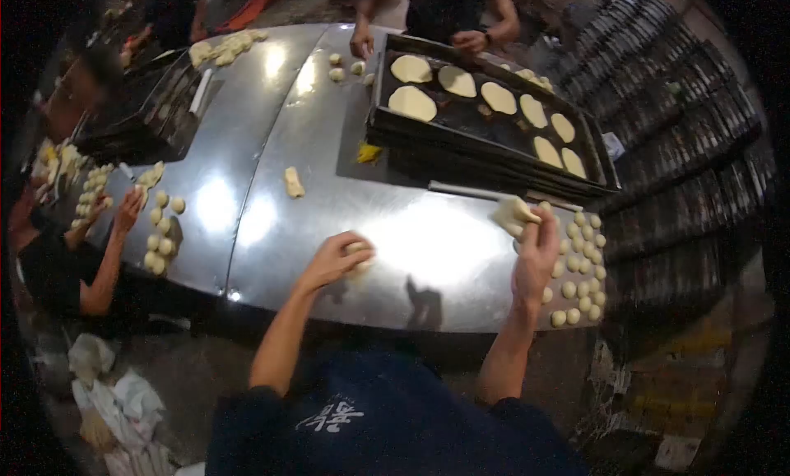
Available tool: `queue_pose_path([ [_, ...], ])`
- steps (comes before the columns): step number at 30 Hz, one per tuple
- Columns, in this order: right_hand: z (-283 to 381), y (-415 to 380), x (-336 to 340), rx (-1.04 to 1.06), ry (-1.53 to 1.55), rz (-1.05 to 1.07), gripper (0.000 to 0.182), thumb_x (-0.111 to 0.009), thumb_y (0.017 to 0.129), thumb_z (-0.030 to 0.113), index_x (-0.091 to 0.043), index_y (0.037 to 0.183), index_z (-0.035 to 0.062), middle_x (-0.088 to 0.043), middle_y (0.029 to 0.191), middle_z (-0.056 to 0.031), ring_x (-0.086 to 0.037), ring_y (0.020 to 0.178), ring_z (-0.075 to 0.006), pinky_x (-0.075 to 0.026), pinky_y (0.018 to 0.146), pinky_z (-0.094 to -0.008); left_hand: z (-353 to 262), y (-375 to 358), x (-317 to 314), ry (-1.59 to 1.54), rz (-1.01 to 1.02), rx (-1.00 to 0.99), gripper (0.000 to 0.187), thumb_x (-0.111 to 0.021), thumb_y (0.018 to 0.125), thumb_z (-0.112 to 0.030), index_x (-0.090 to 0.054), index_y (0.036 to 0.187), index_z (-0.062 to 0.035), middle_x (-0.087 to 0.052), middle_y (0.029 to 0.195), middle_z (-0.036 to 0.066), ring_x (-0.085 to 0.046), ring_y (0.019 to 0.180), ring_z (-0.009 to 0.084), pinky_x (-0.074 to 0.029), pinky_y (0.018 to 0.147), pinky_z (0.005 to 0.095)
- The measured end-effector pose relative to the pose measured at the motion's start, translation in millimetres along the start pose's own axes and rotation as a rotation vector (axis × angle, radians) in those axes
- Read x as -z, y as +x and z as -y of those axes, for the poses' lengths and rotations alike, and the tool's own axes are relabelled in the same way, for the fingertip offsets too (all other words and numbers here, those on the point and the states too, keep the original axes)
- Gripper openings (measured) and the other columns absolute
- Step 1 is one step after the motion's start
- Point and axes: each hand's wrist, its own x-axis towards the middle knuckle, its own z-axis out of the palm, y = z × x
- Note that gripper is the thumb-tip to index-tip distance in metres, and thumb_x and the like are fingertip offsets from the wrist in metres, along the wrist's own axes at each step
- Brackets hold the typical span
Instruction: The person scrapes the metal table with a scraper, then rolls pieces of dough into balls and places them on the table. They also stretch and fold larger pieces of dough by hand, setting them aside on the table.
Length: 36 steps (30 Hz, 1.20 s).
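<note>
My left hand [336,258] is closed around a small dough piece [359,260] just above the metal table; the fingers hide part of it. My right hand [537,258], raised at the right, pinches a larger, floppy dough lump [513,216] between thumb and fingers. Next to my right hand, several round dough balls [584,262] stand in rows at the table's right end. An elongated dough piece [294,182] lies by itself ahead of my left hand.
A stack of dark baking trays [494,130] stands ahead, the top one holding flat dough rounds [498,98]. A thin rod [465,190] lies before it. Co-workers' hands [470,41] are across the table and at the left [127,208]. Dark racks [683,130] line the right.
</note>
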Motion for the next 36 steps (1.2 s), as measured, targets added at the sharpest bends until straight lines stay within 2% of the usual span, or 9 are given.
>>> queue_pose_path([
  [7,-59,-134,-35,0.661,-0.798,0.386,0.035,-0.067,0.089,0.017,-0.054,0.119,0.0075,-0.055,0.104,-0.0189,-0.054,0.101,-0.0318,-0.047,0.087,-0.0436,121,-83,104,0.962,-0.205,-0.176,0.043,-0.071,0.088,-0.033,-0.054,0.113,-0.0018,-0.049,0.112,0.018,-0.046,0.107,0.0364,-0.038,0.094,0.0493],
  [9,-132,-164,-42,0.269,-0.704,0.748,0.030,-0.069,0.088,0.024,-0.059,0.113,0.0115,-0.056,0.096,-0.0146,-0.054,0.095,-0.0308,-0.046,0.082,-0.0414,131,-72,126,1.076,-0.275,-0.180,0.036,-0.072,0.083,-0.030,-0.058,0.106,-0.0056,-0.054,0.108,0.015,-0.049,0.103,0.0367,-0.038,0.091,0.0511],
  [14,-163,-134,-127,0.425,-0.932,0.542,0.027,-0.067,0.088,0.030,-0.059,0.093,0.0050,-0.054,0.086,-0.0127,-0.051,0.083,-0.0285,-0.043,0.075,-0.0400,123,13,98,0.940,-0.686,-0.167,0.028,-0.064,0.088,-0.030,-0.062,0.095,-0.0033,-0.057,0.104,0.017,-0.051,0.102,0.0364,-0.040,0.089,0.0485],
  [17,-140,-168,-173,0.321,-0.862,0.233,0.023,-0.069,0.081,0.020,-0.055,0.084,0.0021,-0.053,0.083,-0.0166,-0.049,0.079,-0.0363,-0.040,0.077,-0.0477,171,-1,61,1.323,-0.178,-0.351,0.026,-0.064,0.088,-0.031,-0.066,0.088,-0.0050,-0.062,0.087,0.016,-0.058,0.088,0.0341,-0.044,0.084,0.0483],
  [22,-156,-202,-107,0.348,-1.036,0.386,0.022,-0.061,0.090,0.023,-0.059,0.092,0.0007,-0.057,0.090,-0.0169,-0.053,0.085,-0.0320,-0.044,0.077,-0.0468,128,-42,127,0.934,-0.047,-0.389,0.020,-0.066,0.087,-0.026,-0.064,0.093,-0.0068,-0.060,0.097,0.015,-0.053,0.095,0.0346,-0.039,0.090,0.0479],
  [27,-167,-157,-148,0.618,-1.347,0.278,0.020,-0.062,0.088,0.023,-0.058,0.089,0.0032,-0.057,0.088,-0.0139,-0.053,0.082,-0.0292,-0.043,0.072,-0.0436,141,36,112,0.961,-0.487,-0.472,0.025,-0.067,0.085,-0.033,-0.065,0.088,-0.0083,-0.062,0.089,0.013,-0.056,0.086,0.0339,-0.044,0.085,0.0494],
  [29,-151,-181,-182,0.260,-0.924,0.049,0.016,-0.065,0.081,0.012,-0.056,0.090,0.0018,-0.055,0.090,-0.0177,-0.051,0.085,-0.0359,-0.041,0.076,-0.0493,161,13,82,1.122,-0.185,-0.539,0.023,-0.067,0.084,-0.031,-0.065,0.087,-0.0084,-0.062,0.085,0.013,-0.057,0.084,0.0340,-0.043,0.086,0.0497],
  [34,-164,-201,-120,0.398,-1.004,0.178,0.016,-0.064,0.083,0.014,-0.056,0.089,0.0017,-0.055,0.092,-0.0195,-0.050,0.086,-0.0378,-0.041,0.081,-0.0500,166,-20,165,0.964,0.067,-0.579,0.017,-0.064,0.086,-0.024,-0.064,0.083,-0.0077,-0.060,0.082,0.013,-0.056,0.084,0.0334,-0.043,0.083,0.0510],
  [36,-153,-173,-119,0.317,-1.054,0.070,0.014,-0.061,0.085,0.014,-0.056,0.088,0.0012,-0.056,0.092,-0.0195,-0.050,0.087,-0.0379,-0.040,0.084,-0.0497,142,9,169,1.055,-0.388,-0.517,0.012,-0.067,0.084,-0.019,-0.064,0.080,-0.0079,-0.060,0.082,0.012,-0.055,0.085,0.0332,-0.043,0.084,0.0509],
])
